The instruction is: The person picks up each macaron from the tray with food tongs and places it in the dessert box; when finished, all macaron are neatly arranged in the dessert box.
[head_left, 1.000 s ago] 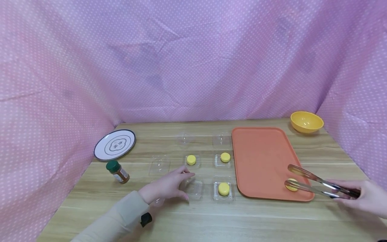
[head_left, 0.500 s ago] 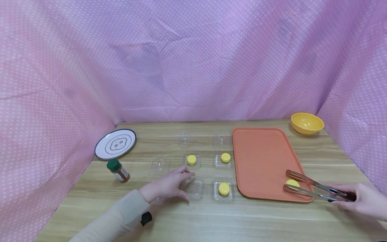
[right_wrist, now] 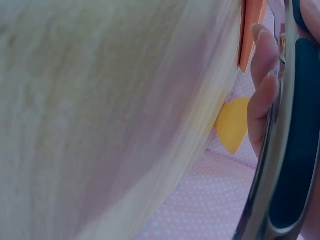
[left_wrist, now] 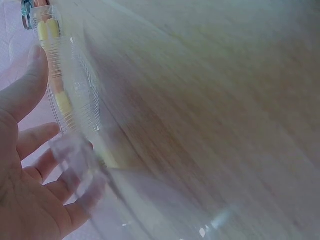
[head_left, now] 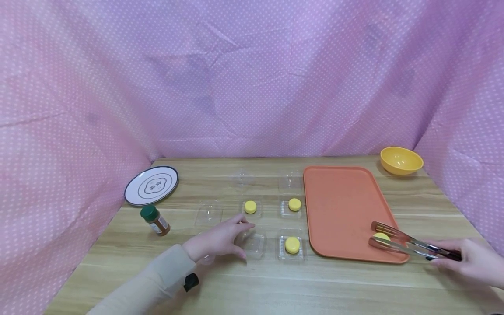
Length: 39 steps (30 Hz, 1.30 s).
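Observation:
My right hand grips metal tongs with dark handle grips. The tong ends stand on either side of a yellow, macaron-like disc on the orange tray, near its front right corner. My left hand lies with spread, relaxed fingers around the left side of a clear plastic box that has nothing in it. In the left wrist view, the left fingers show through clear plastic. Three other clear boxes hold one yellow disc each: front right, back right and back left.
Transparent lids extend behind the back boxes, and another clear lid lies left. A green-capped spice jar and a white plate stand at the left. A yellow bowl sits at the back right corner.
The tongs have shifted slightly left, and their ends have drawn closer together around the disc on the tray. My left hand stays at the box.

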Each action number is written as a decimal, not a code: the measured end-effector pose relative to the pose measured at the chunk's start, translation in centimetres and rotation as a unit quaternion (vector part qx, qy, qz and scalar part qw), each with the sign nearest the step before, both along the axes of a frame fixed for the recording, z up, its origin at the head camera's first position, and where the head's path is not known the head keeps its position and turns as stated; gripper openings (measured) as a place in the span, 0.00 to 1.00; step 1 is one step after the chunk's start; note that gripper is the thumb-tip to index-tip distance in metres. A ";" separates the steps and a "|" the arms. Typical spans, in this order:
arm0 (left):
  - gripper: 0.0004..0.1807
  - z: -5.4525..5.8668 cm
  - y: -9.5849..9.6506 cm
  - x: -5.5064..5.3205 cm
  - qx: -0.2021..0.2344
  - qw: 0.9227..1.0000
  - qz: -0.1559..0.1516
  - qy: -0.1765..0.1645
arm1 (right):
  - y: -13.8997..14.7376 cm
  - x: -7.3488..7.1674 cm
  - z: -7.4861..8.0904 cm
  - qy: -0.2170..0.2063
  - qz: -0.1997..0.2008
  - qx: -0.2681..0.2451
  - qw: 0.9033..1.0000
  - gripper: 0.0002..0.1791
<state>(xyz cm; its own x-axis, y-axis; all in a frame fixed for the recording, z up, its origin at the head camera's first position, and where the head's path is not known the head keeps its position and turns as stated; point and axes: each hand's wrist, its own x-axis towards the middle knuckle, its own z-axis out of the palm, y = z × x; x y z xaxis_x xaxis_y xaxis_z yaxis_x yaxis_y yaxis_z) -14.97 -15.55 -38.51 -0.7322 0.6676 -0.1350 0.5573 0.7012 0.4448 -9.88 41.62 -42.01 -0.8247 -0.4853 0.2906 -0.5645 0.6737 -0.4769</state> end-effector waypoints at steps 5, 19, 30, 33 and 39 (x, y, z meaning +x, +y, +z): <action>0.45 0.0 0.1 0.0 -0.007 1.000 0.003 0.001 | -0.2 0.2 0.2 -0.017 -0.006 -0.016 1.000 0.39; 0.46 0.1 0.0 0.1 0.000 1.000 0.004 0.002 | -1.1 0.7 0.5 0.012 -0.075 0.027 0.997 0.41; 0.44 0.1 0.0 0.0 0.000 1.000 -0.003 0.006 | -2.0 0.4 1.0 0.039 -0.064 0.018 0.997 0.38; 0.44 0.1 0.0 0.0 0.002 1.000 -0.002 0.006 | -2.3 0.2 1.1 0.037 -0.061 0.019 0.997 0.35; 0.44 0.0 0.0 0.0 0.003 1.000 0.001 0.001 | -3.1 -0.1 1.5 0.030 -0.052 0.020 0.998 0.30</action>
